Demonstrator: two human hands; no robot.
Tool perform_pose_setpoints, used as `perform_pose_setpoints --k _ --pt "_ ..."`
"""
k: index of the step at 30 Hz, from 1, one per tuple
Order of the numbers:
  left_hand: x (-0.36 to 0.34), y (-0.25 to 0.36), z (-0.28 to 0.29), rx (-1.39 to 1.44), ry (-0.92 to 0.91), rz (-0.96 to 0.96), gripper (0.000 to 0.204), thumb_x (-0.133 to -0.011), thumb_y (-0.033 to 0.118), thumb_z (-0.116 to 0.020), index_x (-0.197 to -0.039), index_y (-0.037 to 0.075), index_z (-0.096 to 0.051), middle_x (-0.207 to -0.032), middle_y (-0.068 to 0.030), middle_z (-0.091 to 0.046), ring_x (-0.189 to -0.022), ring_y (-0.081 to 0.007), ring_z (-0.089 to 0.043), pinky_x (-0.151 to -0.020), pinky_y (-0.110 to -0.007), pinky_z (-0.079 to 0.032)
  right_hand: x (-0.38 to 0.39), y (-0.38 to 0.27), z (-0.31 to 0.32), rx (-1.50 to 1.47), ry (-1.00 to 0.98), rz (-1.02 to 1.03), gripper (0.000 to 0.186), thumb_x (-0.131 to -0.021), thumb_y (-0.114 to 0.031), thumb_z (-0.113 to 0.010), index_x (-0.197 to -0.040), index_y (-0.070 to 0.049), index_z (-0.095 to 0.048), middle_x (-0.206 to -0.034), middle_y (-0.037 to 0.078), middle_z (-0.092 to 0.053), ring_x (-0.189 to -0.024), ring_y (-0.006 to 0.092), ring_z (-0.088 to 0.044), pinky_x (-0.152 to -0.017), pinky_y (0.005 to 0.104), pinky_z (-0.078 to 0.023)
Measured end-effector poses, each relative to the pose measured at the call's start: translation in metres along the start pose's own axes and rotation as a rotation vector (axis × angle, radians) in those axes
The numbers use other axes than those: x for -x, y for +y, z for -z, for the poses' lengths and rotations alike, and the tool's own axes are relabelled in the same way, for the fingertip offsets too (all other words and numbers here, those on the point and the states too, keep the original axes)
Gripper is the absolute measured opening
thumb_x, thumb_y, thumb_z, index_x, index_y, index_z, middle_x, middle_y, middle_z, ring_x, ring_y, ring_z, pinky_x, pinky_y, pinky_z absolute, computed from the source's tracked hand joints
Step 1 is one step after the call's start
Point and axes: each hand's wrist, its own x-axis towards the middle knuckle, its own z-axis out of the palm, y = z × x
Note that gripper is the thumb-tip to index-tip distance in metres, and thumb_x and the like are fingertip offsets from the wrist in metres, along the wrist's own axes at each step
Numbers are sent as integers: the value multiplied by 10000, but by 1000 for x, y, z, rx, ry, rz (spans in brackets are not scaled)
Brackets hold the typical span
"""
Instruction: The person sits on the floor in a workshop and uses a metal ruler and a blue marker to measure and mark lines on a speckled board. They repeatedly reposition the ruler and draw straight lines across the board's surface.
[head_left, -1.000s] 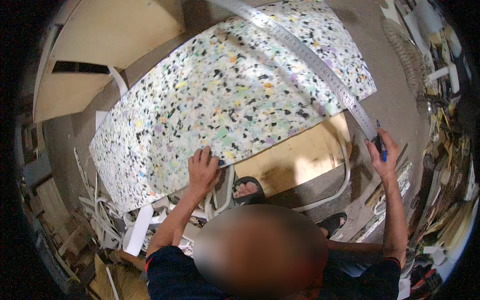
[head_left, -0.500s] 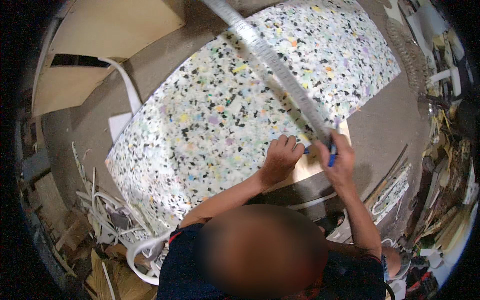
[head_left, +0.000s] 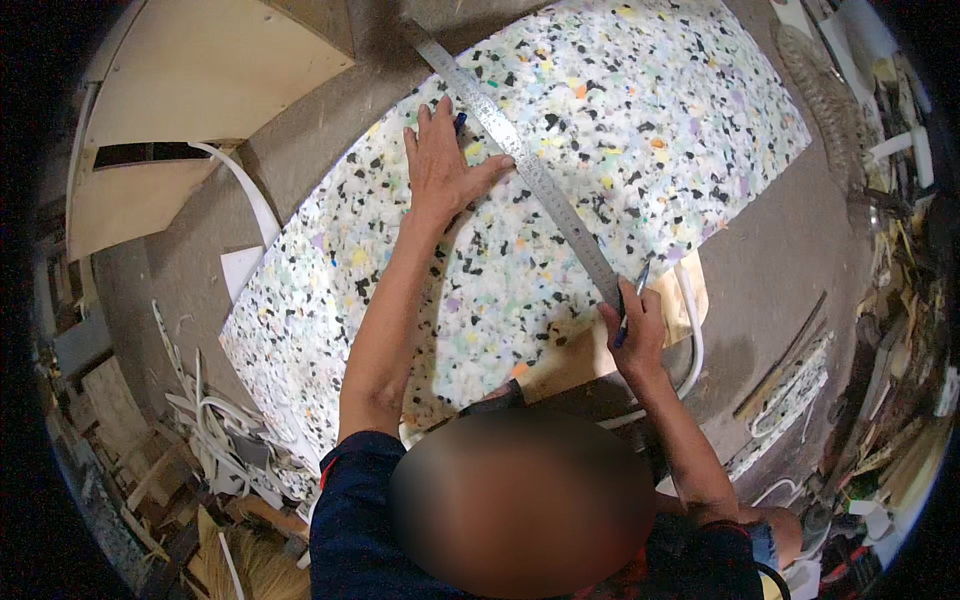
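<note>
A long, wide sheet of speckled foam (head_left: 600, 140) lies before me, with a metal ruler (head_left: 536, 179) laid diagonally across it. My left hand (head_left: 445, 165) rests on the foam with fingers spread, thumb at the ruler's edge; a small blue object (head_left: 460, 122) shows beside its index finger, partly hidden. My right hand (head_left: 635, 325) grips the near end of the ruler along with a slim blue pen-like tool (head_left: 623, 330), its tip pointing away from me. A pale board (head_left: 690, 280) shows under the foam's near edge.
Plywood panels (head_left: 200, 70) lie at upper left on the concrete floor (head_left: 760, 260). White strip offcuts (head_left: 210, 420) are heaped at lower left. Wood scraps (head_left: 890, 350) line the right side, near a narrow speckled offcut (head_left: 790, 390). A curved white tube (head_left: 692, 350) is beside my right hand.
My left hand has moved forward up the sheet to the ruler and spread its fingers. My right hand has shifted left with the ruler, which now lies further left across the foam.
</note>
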Motion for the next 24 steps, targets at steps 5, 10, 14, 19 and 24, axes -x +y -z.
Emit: perform_pose_setpoints --k 5,10,14,19,24 --pt "1 3 -13 -88 55 -43 1244 -671 671 -801 -1556 -13 -257 -1572 -243 -361 -1512 -438 -192 -1205 -637 -47 -2 11 6 -42 -76 23 621 -853 -164 -783 -1410 -119 -512 -1022 188 -587 -885 365 -648 -702 449 -538" --pt "0 -5 -24 -237 54 -118 1224 -677 731 -753 -1573 54 -267 -1569 -214 -387 -1504 -463 -194 -1160 -717 -38 12 25 24 -4 -77 43 708 -839 -162 -793 -1464 -131 -463 -1098 217 -611 -943 398 -645 -748 483 -539" --pt "-3 -11 -27 -238 23 -114 1158 -730 741 -706 -1574 75 -276 -1574 -169 -394 -1520 -412 -171 -1170 -699 -26 39 43 44 23 -140 64 748 -845 -213 -786 -1495 -122 -428 -1158 236 -622 -950 410 -650 -727 481 -540" --pt "-5 -12 -24 -218 75 -192 1142 -711 745 -728 -1544 70 -336 -1543 -210 -417 -1498 -447 -209 -1159 -708 -42 64 56 55 19 -177 73 622 -835 -72 -770 -1396 -44 -504 -1045 218 -605 -878 406 -642 -694 462 -537" --pt "-5 -9 -24 -207 40 -146 1130 -727 724 -732 -1546 58 -327 -1534 -202 -434 -1500 -443 -208 -1162 -702 -43 68 55 55 20 -139 50 608 -825 -33 -756 -1384 -41 -516 -1027 212 -605 -850 391 -650 -682 459 -545"
